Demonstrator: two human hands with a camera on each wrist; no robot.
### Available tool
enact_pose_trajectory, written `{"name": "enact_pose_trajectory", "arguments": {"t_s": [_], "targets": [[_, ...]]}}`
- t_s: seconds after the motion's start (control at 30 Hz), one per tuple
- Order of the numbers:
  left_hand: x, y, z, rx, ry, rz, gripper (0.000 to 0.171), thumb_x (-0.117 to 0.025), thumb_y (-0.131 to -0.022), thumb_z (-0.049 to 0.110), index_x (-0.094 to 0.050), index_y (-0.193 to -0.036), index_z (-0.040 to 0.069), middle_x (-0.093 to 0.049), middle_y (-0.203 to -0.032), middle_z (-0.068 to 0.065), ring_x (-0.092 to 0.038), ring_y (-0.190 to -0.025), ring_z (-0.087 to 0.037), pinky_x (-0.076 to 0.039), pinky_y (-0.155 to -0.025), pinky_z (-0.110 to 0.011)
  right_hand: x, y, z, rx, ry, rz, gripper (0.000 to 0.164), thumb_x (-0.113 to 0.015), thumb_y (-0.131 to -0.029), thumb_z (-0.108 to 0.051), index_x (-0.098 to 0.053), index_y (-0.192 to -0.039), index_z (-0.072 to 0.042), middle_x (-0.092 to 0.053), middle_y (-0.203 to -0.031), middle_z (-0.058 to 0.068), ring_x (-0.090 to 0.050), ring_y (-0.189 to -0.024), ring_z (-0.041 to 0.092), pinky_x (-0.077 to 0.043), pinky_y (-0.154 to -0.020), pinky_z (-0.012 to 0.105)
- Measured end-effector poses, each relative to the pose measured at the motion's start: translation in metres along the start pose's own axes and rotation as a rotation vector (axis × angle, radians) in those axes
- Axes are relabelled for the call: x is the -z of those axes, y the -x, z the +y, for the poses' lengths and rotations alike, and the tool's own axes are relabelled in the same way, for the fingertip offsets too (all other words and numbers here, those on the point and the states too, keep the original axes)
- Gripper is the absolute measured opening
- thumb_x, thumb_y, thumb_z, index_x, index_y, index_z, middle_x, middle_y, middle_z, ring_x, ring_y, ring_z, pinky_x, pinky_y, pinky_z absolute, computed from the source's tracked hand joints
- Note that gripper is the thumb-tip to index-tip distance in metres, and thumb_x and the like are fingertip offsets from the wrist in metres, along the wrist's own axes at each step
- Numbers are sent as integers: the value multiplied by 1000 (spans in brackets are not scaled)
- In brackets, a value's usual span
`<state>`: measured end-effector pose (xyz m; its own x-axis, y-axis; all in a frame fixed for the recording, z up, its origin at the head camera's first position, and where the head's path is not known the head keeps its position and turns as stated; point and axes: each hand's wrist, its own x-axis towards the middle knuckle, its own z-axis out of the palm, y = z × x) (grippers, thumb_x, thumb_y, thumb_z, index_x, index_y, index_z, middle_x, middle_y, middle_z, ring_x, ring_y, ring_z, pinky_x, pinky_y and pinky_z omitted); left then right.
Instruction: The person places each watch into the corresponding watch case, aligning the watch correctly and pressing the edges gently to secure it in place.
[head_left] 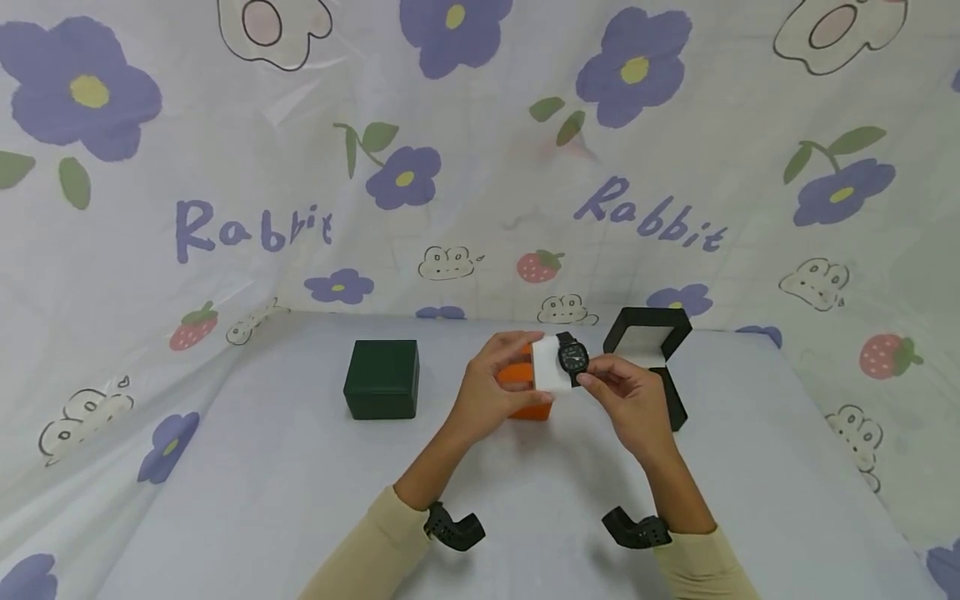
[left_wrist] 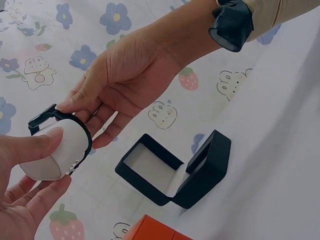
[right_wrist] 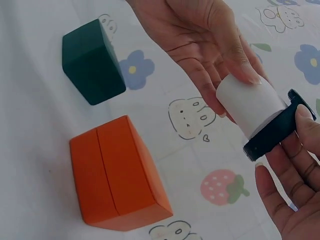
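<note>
My left hand [head_left: 480,387] grips a white watch cushion [head_left: 547,367] between thumb and fingers, above the table. A black wristwatch [head_left: 573,357] with a dark dial sits at the cushion's right end, its strap curving partly round it in the left wrist view. My right hand [head_left: 637,408] pinches the watch by its edge with thumb and fingers. In the right wrist view the dark strap [right_wrist: 272,132] crosses the cushion's end, and the right thumb presses on it. Behind the left hand stands an orange box [right_wrist: 117,175], partly hidden in the head view.
A closed green box [head_left: 382,379] stands on the table to the left. To the right, beyond my right hand, a black box [left_wrist: 210,167] with a pale lining stands with its lid raised. A printed cloth [head_left: 480,167] hangs behind the table.
</note>
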<state>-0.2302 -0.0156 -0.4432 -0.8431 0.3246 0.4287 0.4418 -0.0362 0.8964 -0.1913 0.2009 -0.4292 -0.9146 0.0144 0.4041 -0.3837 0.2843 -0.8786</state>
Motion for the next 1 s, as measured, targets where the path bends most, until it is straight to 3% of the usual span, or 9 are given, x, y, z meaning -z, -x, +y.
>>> {"name": "enact_pose_trajectory", "arguments": {"t_s": [0.17,0.37,0.5,0.77,1.0], "targets": [[-1,3,-2,11,15,-9,74,-90,-75,4,-62,-141,24,-53,-137,-4,-63,-119,-26,-61,-84,-39,-1,5,0,-37,38,16,14,-74,-93,-6,-73,-102,3,-70,-97,13,-67,-89,7,-57,-84,17],[-4,10,-5,40,26,-5,73,-90,-76,4,-62,-141,18,-53,-136,-3,-62,-118,-25,-61,-85,-33,0,12,2,-67,29,8,14,-75,-92,-7,-73,-102,2,-70,-96,11,-66,-85,9,-58,-79,18],[-4,9,-6,46,23,-6,73,-90,-75,5,-62,-141,22,-53,-137,-1,-62,-119,-24,-61,-84,-31,-1,12,6,-59,35,5,13,-75,-92,-8,-74,-101,1,-71,-95,10,-66,-84,9,-59,-78,18],[-3,4,-6,36,15,-13,74,-91,-75,7,-62,-140,29,-52,-137,-3,-61,-119,-27,-60,-87,-47,0,7,3,-44,66,-2,12,-74,-91,0,-73,-102,5,-70,-95,11,-64,-82,7,-58,-77,16],[3,1,-1,36,8,-15,74,-90,-75,5,-63,-140,25,-53,-136,-1,-61,-120,-23,-61,-86,-39,-3,2,4,-22,27,-4,10,-75,-91,-2,-73,-99,2,-70,-89,3,-64,-79,10,-58,-72,18]]}}
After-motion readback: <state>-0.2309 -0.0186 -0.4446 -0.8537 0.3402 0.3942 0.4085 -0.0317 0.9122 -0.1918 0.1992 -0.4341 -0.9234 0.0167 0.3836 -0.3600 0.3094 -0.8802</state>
